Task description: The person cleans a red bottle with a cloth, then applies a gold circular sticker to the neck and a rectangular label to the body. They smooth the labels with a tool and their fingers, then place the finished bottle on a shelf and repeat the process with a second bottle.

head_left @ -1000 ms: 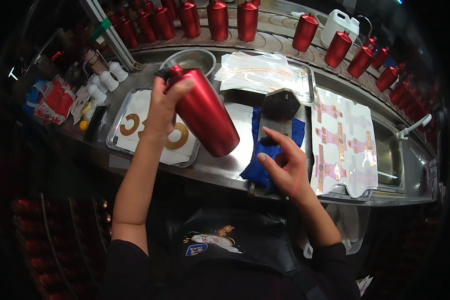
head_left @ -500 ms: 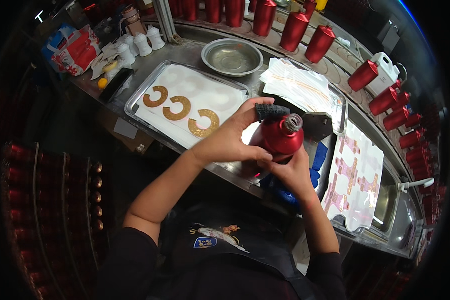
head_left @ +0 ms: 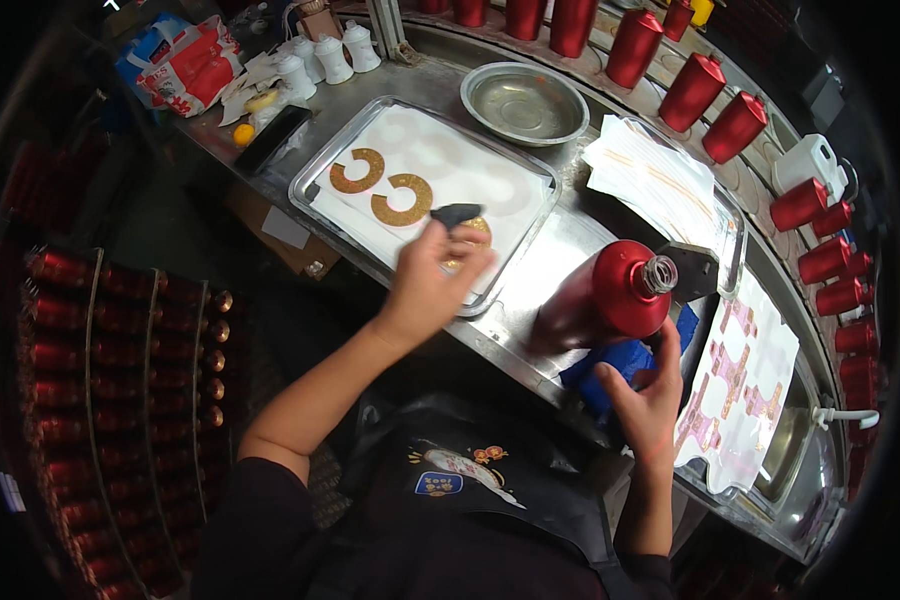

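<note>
My left hand, one finger in a dark cover, hovers over a metal tray lined with white sheet. Its fingers are slightly blurred, apart, and hold nothing I can see. Under them lies a partly hidden gold C-shaped piece. Two more pieces, a middle one and a left one, show fully. A shiny red bottle with an uncapped clear threaded neck stands at the table's front edge. Beside its lower right side is my right hand, open, thumb and fingers apart; whether it touches the bottle is unclear.
A dark bracket and blue cloth are by the bottle. Behind are a metal basin and white sheets. Patterned decal sheets lie near a sink. Red bottles line a curved conveyor; a bottle rack stands left.
My left hand has left the bottle and moved left over the tray. My right hand has loosened from the bottle, its fingers now apart. The whole view has shifted a little.
</note>
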{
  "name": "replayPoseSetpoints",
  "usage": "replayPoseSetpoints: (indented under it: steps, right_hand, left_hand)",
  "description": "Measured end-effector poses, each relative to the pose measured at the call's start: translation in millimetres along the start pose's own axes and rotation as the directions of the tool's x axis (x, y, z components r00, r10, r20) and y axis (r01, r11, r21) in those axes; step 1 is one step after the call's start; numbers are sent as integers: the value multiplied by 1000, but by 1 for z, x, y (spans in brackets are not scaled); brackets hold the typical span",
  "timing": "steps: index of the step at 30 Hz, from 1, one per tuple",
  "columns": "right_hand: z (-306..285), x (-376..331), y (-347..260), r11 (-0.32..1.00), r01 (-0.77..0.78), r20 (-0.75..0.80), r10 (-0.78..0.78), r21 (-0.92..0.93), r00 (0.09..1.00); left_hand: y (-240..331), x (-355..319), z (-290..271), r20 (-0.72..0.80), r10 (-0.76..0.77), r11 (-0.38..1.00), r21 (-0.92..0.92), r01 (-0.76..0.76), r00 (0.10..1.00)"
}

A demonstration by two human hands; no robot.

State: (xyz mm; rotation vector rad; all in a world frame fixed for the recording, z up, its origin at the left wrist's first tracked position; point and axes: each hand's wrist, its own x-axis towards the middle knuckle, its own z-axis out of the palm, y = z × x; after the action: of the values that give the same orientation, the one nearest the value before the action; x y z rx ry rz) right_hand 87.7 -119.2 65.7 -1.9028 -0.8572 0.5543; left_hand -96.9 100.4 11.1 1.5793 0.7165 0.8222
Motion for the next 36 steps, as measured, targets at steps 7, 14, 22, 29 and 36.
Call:
replayPoseSetpoints:
  steps: [7,14,22,29,36]
  right_hand:
    - [-15,-6,18,995,2,-36,2,103,999]
    - [-15,-11,22,996,4,-53,1,92,999]
    - [-17,-6,14,998,-50,-40,52,36,998]
    - [-14,-1,21,995,-19,-34,23,99,999]
    - [-20,-1,22,992,-63,-18,66,108,998]
  left_hand:
    - [-37,52,-144,-362,191,523,824,218,913]
    - [-40,93,-166,-413,27,338,861,380,911]
    - [-36,107,-168,-447,-114,266,847,461,887]
    - [-50,119,-186,-522,-91,391,764,513,848]
    - [-58,115,-182,-231,265,171,967,190,936]
